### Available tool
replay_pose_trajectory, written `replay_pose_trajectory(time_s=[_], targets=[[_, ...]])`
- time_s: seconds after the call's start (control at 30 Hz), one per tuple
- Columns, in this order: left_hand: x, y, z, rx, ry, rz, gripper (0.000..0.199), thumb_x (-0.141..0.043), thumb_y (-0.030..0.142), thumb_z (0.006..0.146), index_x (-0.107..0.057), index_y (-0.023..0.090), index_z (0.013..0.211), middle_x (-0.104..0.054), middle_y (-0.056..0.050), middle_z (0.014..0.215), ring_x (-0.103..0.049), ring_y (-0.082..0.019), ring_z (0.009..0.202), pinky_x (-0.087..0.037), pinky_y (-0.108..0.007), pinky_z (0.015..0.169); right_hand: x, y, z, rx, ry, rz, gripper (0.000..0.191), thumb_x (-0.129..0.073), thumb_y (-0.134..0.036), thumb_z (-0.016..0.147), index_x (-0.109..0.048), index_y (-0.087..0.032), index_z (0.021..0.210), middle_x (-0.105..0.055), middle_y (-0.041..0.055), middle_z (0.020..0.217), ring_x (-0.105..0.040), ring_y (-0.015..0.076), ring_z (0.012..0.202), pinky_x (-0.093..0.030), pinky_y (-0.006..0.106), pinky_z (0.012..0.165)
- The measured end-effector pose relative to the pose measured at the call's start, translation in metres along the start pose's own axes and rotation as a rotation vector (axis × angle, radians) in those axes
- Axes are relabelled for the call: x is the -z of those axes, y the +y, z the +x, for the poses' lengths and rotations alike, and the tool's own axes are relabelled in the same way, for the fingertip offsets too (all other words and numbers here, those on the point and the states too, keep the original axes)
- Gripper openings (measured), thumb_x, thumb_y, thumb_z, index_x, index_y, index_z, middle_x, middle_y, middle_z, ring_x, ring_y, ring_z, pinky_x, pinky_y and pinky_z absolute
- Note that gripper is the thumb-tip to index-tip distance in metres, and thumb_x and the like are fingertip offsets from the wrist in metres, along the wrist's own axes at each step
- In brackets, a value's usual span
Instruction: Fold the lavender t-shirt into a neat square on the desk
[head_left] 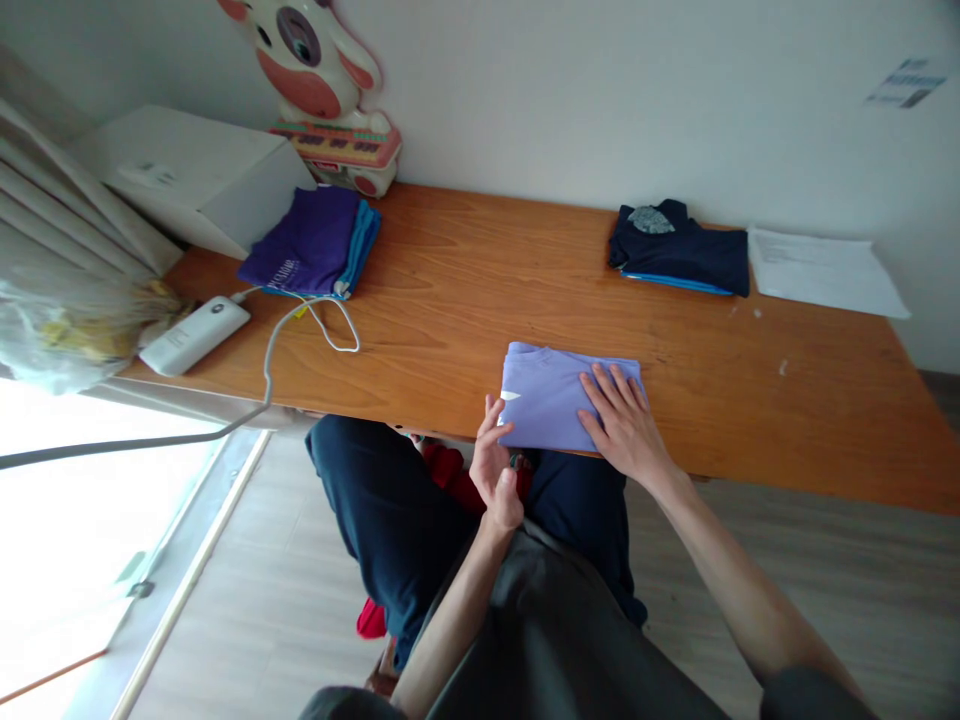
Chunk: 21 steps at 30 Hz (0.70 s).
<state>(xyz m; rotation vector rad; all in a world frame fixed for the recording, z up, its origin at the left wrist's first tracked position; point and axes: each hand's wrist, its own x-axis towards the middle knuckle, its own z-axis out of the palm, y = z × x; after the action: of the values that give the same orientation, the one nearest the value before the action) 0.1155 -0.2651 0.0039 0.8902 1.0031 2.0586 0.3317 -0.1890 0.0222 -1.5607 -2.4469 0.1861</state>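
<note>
A folded lavender garment (551, 400) lies flat at the front edge of the wooden table, a small white mark on its left side. My right hand (619, 420) rests flat on its right part, fingers spread. Just off the garment's lower left corner is my left hand (495, 465), palm turned up and fingers apart, with nothing in it. Whether its fingertips touch the cloth I cannot tell.
On the wooden table (450, 290), a purple and blue folded stack (307, 240) sits left, near a white box (202, 170), a power bank (195, 335) and a cable. Folded dark navy clothes (679, 250) and white paper (825, 268) lie back right. A cow toy keyboard (337, 150) leans against the wall.
</note>
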Motion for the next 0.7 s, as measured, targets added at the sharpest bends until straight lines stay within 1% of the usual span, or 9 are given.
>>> replay_pose_trajectory(time_s=[0.1, 0.2, 0.3, 0.4, 0.47, 0.53, 0.6, 0.63, 0.7], targets=[[0.001, -0.001, 0.002, -0.041, -0.027, 0.044, 0.055, -0.07, 0.072, 0.095, -0.083, 0.026, 0.122, -0.069, -0.015, 0.155, -0.04, -0.047, 0.165, -0.019, -0.076, 0.137, 0.0, 0.003, -0.001, 0.009, -0.003, 0.004, 0.071, -0.043, -0.051, 0.116, -0.027, -0.027, 0.182, -0.025, 0.0063, 0.187, -0.017, 0.0363, 0.176, -0.022, 0.069, 0.14], [0.005, -0.001, 0.001, -0.077, -0.113, 0.1, 0.055, -0.071, 0.071, 0.095, -0.083, 0.025, 0.123, -0.069, -0.017, 0.155, -0.038, -0.049, 0.166, -0.019, -0.078, 0.135, 0.001, 0.006, -0.001, 0.02, -0.005, 0.007, 0.073, -0.043, -0.052, 0.116, -0.027, -0.025, 0.182, -0.024, 0.0073, 0.188, -0.018, 0.035, 0.176, -0.023, 0.067, 0.14], [0.01, -0.001, 0.001, -0.114, -0.204, 0.141, 0.055, -0.07, 0.068, 0.096, -0.082, 0.023, 0.125, -0.069, -0.019, 0.155, -0.037, -0.05, 0.167, -0.02, -0.08, 0.134, 0.0, 0.011, -0.002, 0.025, -0.005, 0.023, 0.073, -0.044, -0.051, 0.116, -0.027, -0.026, 0.182, -0.023, 0.007, 0.188, -0.019, 0.035, 0.175, -0.023, 0.066, 0.141], [0.012, 0.001, 0.002, -0.095, -0.253, 0.161, 0.057, -0.069, 0.071, 0.096, -0.082, 0.024, 0.125, -0.07, -0.019, 0.153, -0.037, -0.051, 0.166, -0.021, -0.081, 0.133, 0.0, 0.015, -0.002, 0.029, -0.01, 0.033, 0.074, -0.046, -0.051, 0.115, -0.027, -0.026, 0.182, -0.024, 0.007, 0.188, -0.019, 0.0358, 0.175, -0.023, 0.067, 0.14], [0.01, 0.002, 0.003, -0.062, -0.257, 0.149, 0.061, -0.069, 0.075, 0.094, -0.083, 0.024, 0.124, -0.071, -0.02, 0.151, -0.038, -0.051, 0.166, -0.022, -0.08, 0.133, 0.003, 0.012, -0.001, 0.024, -0.019, 0.013, 0.074, -0.045, -0.051, 0.115, -0.027, -0.027, 0.182, -0.027, 0.0085, 0.187, -0.022, 0.0375, 0.174, -0.02, 0.07, 0.139], [0.008, 0.003, 0.003, -0.041, -0.258, 0.129, 0.064, -0.07, 0.077, 0.094, -0.082, 0.024, 0.126, -0.071, -0.021, 0.15, -0.038, -0.051, 0.166, -0.021, -0.079, 0.134, 0.009, 0.0, 0.001, -0.001, -0.008, -0.02, 0.074, -0.045, -0.048, 0.115, -0.024, -0.027, 0.183, -0.031, 0.0107, 0.185, -0.025, 0.0408, 0.173, -0.014, 0.077, 0.137], [0.006, 0.003, 0.002, -0.037, -0.255, 0.114, 0.065, -0.069, 0.076, 0.095, -0.08, 0.024, 0.131, -0.071, -0.021, 0.151, -0.038, -0.05, 0.166, -0.02, -0.079, 0.134, 0.015, -0.023, 0.008, -0.028, 0.029, -0.03, 0.075, -0.045, -0.041, 0.114, -0.02, -0.026, 0.184, -0.031, 0.0113, 0.185, -0.025, 0.0419, 0.173, -0.009, 0.08, 0.137], [0.005, 0.002, 0.002, -0.036, -0.252, 0.109, 0.065, -0.069, 0.075, 0.096, -0.079, 0.024, 0.134, -0.07, -0.02, 0.153, -0.037, -0.049, 0.166, -0.019, -0.078, 0.135, 0.016, -0.037, 0.014, -0.027, 0.046, -0.015, 0.076, -0.045, -0.037, 0.114, -0.017, -0.025, 0.184, -0.03, 0.0108, 0.186, -0.023, 0.0409, 0.174, -0.01, 0.078, 0.138], [0.005, 0.0, 0.0, -0.03, -0.237, 0.095, 0.067, -0.067, 0.074, 0.097, -0.077, 0.025, 0.14, -0.068, -0.019, 0.155, -0.036, -0.048, 0.168, -0.018, -0.077, 0.136, 0.012, -0.068, 0.027, 0.013, 0.047, 0.043, 0.078, -0.043, -0.032, 0.114, -0.012, -0.025, 0.185, -0.025, 0.0088, 0.188, -0.02, 0.0371, 0.175, -0.016, 0.07, 0.14]])
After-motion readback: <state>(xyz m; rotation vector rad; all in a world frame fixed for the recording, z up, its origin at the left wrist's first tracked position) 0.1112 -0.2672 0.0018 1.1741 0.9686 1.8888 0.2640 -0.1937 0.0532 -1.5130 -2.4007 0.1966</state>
